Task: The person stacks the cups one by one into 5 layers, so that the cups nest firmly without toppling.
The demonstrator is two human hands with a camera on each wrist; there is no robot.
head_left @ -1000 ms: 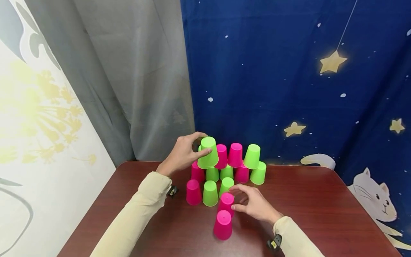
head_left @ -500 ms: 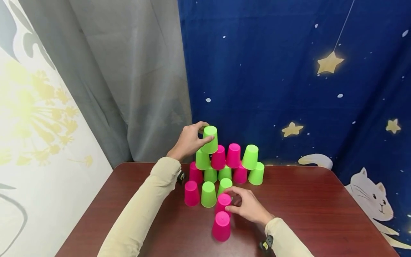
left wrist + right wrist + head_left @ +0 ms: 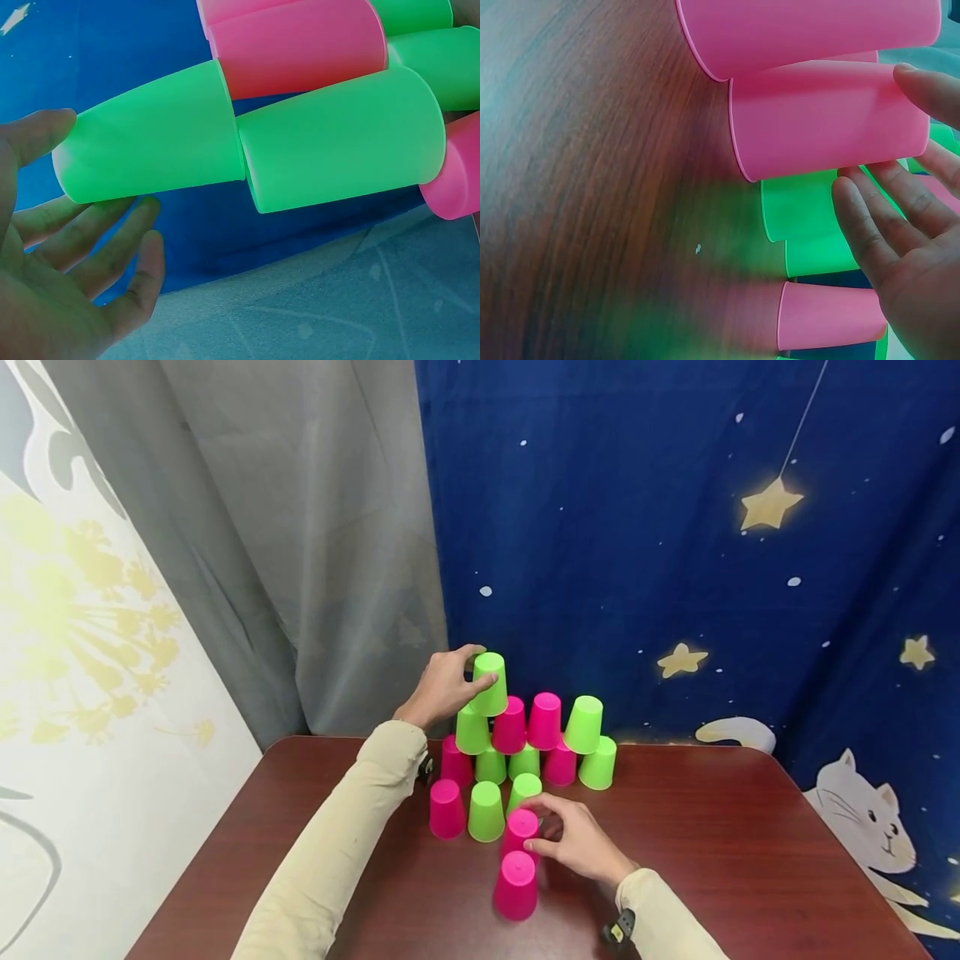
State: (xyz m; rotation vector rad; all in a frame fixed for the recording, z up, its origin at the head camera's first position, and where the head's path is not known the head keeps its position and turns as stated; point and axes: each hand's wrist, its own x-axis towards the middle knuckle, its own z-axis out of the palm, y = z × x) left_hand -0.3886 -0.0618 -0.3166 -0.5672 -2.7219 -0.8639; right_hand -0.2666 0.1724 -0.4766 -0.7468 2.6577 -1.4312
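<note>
My left hand (image 3: 441, 687) pinches an upside-down green cup (image 3: 489, 693) near its top, thumb on one side and fingers on the other. That cup's rim meets the top of a lower green cup (image 3: 345, 142) and sits close to a pink cup (image 3: 300, 45) beside it. On the table, my right hand (image 3: 581, 842) holds an upside-down pink cup (image 3: 825, 120) between thumb and fingertips. Another pink cup (image 3: 515, 887) stands just in front of it. Behind the right fingers is a partly hidden green cup (image 3: 524, 791).
A bottom row at the back includes a green cup (image 3: 597, 765) at its right end; a second row on it ends with another green cup (image 3: 584, 725). A pink cup (image 3: 447, 810) and a green cup (image 3: 486, 812) stand in front on the brown table (image 3: 720, 843). Curtains (image 3: 585, 527) hang behind.
My left hand has raised its green cup and moved it onto the second row's left end, staying there over the last half second. My right hand has closed in on the pink cup.
</note>
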